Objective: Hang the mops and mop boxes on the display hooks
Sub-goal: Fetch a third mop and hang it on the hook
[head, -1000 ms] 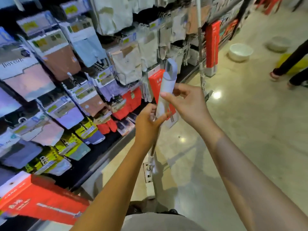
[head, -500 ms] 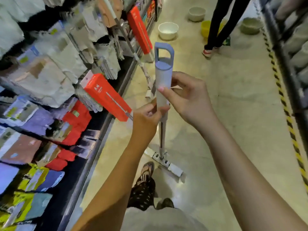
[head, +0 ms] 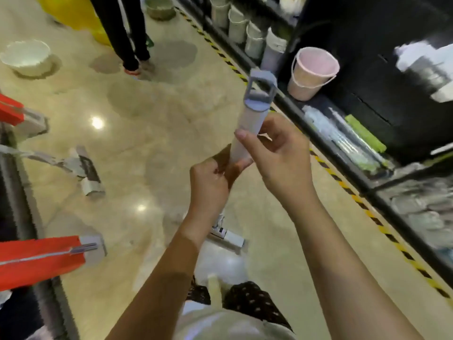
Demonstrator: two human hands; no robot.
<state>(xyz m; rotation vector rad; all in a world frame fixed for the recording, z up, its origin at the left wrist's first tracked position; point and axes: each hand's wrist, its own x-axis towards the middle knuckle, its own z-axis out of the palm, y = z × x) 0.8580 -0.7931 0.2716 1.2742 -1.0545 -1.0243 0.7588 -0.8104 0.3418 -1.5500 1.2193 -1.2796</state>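
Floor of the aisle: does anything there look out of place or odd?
Yes. One mop lies with its head on the floor by the left rack, not hung. A white basin and a greyish basin sit on the walkway floor. The left hand and right hand grip the held mop.

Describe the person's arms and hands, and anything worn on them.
Both arms are bare. The left forearm and right forearm show no sleeve as far as the frame reaches. The left hand and right hand wear no gloves, and no ring, watch or bracelet shows on the sides in view.
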